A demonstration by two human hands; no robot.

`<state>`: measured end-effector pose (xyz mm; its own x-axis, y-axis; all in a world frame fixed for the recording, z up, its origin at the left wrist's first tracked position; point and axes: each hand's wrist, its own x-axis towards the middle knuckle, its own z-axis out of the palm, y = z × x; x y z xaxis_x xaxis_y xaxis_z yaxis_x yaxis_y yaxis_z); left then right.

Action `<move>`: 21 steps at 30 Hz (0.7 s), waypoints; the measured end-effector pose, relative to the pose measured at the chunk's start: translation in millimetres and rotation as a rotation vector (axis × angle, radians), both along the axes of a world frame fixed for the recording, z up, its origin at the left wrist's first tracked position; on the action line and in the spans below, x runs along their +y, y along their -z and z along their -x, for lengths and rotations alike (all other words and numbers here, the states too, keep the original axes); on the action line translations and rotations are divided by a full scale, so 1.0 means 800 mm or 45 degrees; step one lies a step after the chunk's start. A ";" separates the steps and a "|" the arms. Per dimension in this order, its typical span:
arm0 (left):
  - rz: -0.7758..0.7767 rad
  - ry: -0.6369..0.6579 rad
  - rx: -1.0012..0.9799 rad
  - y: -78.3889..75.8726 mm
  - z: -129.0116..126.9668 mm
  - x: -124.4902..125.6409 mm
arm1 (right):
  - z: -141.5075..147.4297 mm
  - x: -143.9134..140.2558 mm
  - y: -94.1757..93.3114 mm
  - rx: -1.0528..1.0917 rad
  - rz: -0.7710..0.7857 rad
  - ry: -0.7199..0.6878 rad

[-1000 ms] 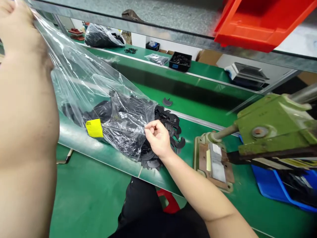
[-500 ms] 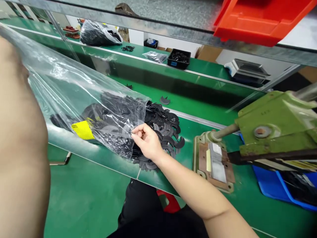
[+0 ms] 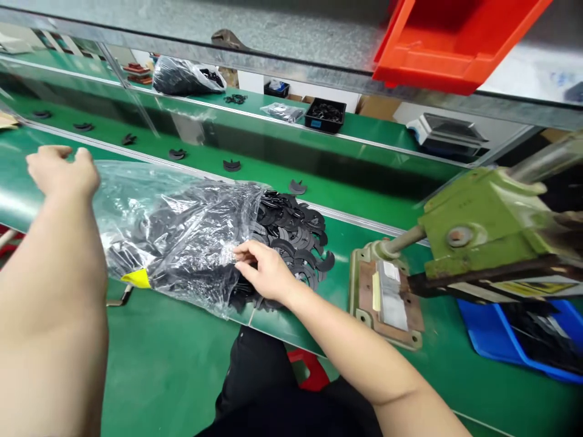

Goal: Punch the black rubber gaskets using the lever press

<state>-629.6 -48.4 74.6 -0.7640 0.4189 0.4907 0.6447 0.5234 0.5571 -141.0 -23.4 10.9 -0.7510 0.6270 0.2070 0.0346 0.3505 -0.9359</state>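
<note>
Lowered, 1 bag [image 3: 177, 233] held by 2 hands: left hand [image 3: 64, 173], right hand [image 3: 266, 273].

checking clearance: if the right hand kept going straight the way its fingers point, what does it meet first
The right hand points left, fingertips already on the clear plastic bag at its mouth. Going on, it would likely press into the bag and the black parts inside; depth is unclear.

The left hand [image 3: 64, 171] has dropped from high up, laying the clear plastic bag [image 3: 177, 224] nearly flat on the green desk [image 3: 182, 364] (more black crescent-shaped parts [image 3: 296, 233] spilled out); the right hand [image 3: 266, 273] shifted left.
</note>
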 end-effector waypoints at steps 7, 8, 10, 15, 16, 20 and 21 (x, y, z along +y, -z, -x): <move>-0.315 0.161 0.432 0.067 -0.218 -0.098 | -0.030 0.029 0.014 0.007 0.072 0.136; -0.349 0.149 0.431 0.085 -0.254 -0.125 | -0.035 0.040 0.015 -0.009 0.044 0.178; -0.340 0.159 0.358 0.124 -0.326 -0.177 | -0.044 0.072 0.013 -0.083 -0.082 0.312; -0.150 0.582 0.124 0.210 -0.462 -0.238 | -0.053 0.205 -0.003 -0.305 -0.367 0.700; -0.125 0.616 0.112 0.219 -0.480 -0.237 | -0.049 0.233 -0.006 -0.356 -0.400 0.734; 0.001 0.730 0.141 0.229 -0.533 -0.212 | -0.011 0.320 -0.001 -0.572 -0.521 0.603; 0.021 0.758 0.147 0.228 -0.542 -0.204 | 0.002 0.333 0.005 -0.619 -0.549 0.529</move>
<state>-196.0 -211.7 -107.6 -0.3382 0.7660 0.5466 0.8853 0.0621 0.4608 -142.4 242.9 7.1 -0.5407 0.8161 0.2040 0.6156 0.5491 -0.5652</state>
